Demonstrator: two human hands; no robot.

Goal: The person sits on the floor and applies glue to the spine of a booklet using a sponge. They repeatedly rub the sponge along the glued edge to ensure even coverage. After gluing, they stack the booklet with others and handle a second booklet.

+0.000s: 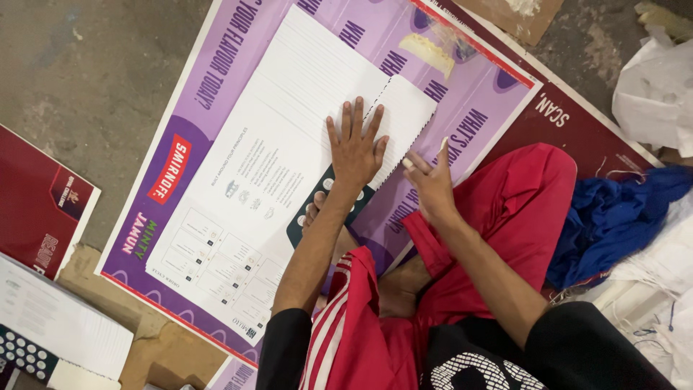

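The person sits on the floor with legs in red trousers (520, 195) folded under, bent over a large white printed sheet (267, 166) that lies on a purple poster board (469, 108). The left hand (356, 148) is flat on the sheet with fingers spread, pressing it down near its right end. The right hand (432, 180) sits just right of it, beside the sheet's edge, fingers loosely curled; whether it pinches anything is hard to tell from this angle. Under the left palm the sheet's right portion (404, 119) looks folded over along a dotted line, so one fold seems made or is being flattened, while the long left part with its printed panels lies open and unfolded. At the near left, a stack of similar white sheets (58, 318) rests on the cardboard, well apart from both hands. A blue cloth (613, 209) lies to the right of the legs.
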